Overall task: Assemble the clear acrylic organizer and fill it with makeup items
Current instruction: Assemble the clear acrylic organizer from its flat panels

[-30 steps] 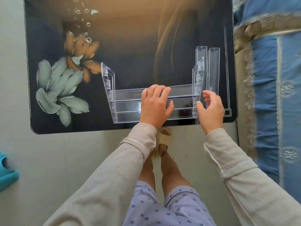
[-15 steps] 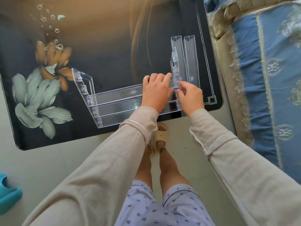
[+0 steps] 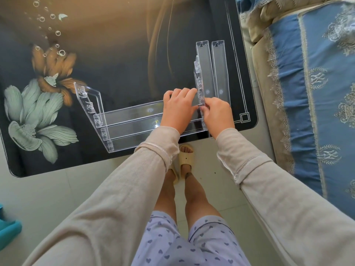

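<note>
A partly built clear acrylic organizer (image 3: 130,123) stands near the front edge of the dark glass table (image 3: 123,54). It has stepped shelf strips between an upright left side panel (image 3: 90,104) and a right side panel (image 3: 198,81). My left hand (image 3: 177,108) lies over the right end of the upper shelf strip, fingers curled onto it. My right hand (image 3: 218,114) pinches the lower part of the right side panel where the strip meets it. Two loose clear strips (image 3: 220,70) lie flat just right of that panel. No makeup items are visible.
The table has a flower print (image 3: 38,104) on its left half and a rounded front edge. A blue patterned bedspread (image 3: 317,93) borders the table on the right. A teal object (image 3: 7,229) sits on the floor at lower left. My legs and slippers stand below the table edge.
My right hand moved left from the organizer's right end and closed on the right side panel. My left hand stayed on the shelf strip. The view shifted and tilted.
</note>
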`<state>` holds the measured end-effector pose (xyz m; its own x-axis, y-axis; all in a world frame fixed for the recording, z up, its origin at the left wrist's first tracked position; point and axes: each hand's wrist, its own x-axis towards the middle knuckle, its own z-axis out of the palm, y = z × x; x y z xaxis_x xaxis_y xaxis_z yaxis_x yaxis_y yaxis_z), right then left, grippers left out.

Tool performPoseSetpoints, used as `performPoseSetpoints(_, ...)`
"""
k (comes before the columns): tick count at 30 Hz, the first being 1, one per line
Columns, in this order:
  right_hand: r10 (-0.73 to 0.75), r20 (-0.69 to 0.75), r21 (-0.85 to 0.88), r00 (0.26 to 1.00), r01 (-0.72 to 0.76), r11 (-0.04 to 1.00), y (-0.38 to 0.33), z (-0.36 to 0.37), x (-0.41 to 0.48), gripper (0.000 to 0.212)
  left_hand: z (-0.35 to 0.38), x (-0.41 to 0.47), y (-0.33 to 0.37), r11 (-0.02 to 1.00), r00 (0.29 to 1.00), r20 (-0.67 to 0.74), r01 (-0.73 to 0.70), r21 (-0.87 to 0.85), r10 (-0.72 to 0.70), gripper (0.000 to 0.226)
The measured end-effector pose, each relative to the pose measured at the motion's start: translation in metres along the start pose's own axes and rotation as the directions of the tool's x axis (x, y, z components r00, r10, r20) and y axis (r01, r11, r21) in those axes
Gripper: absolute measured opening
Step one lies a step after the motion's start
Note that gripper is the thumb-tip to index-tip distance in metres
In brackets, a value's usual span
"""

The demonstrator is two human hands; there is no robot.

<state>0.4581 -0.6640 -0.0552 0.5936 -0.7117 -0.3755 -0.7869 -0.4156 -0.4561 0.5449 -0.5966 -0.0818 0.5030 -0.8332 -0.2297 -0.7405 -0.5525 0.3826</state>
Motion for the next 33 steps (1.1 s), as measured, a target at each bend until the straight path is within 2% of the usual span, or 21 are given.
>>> performPoseSetpoints(10,0.005,-0.022,0.032,1.0,-0.004,0.999,-0.001,0.001,-0.002,0.024,-0.004,0.001,0.0,1.0,0.999,0.036,0.001,0.005,-0.001,0.039)
performPoseSetpoints(14,0.0,-0.004,0.02,1.0,0.0,1.0,0.002,0.0,-0.003,0.024,-0.006,-0.012,-0.002,0.989,0.999,0.039,-0.026,0.143,0.02,0.053)
performPoseSetpoints(16,0.005,-0.016,0.053,1.0,-0.004,0.999,0.006,0.0,-0.006,0.026,-0.005,-0.028,-0.008,0.974,1.0,0.0,0.007,0.226,-0.008,0.06)
performPoseSetpoints(20,0.148,-0.17,0.183,0.974,-0.117,0.976,0.02,-0.001,-0.009,0.026,0.002,-0.064,-0.024,0.949,0.988,-0.103,0.136,0.284,-0.111,0.058)
performPoseSetpoints(24,0.3,-0.27,0.209,0.915,-0.248,0.946,0.027,-0.002,0.006,0.019,0.008,-0.078,-0.037,0.937,0.987,-0.118,0.14,0.321,-0.107,0.057)
performPoseSetpoints(29,0.314,-0.247,0.118,0.917,-0.293,0.949,0.033,0.003,0.019,0.022,0.01,-0.076,-0.04,0.934,0.99,-0.099,0.127,0.334,-0.099,0.059)
performPoseSetpoints(33,0.311,-0.217,0.1,0.925,-0.296,0.95,0.048,0.0,0.015,0.032,0.011,-0.076,-0.04,0.938,0.989,-0.076,0.142,0.315,-0.124,0.058)
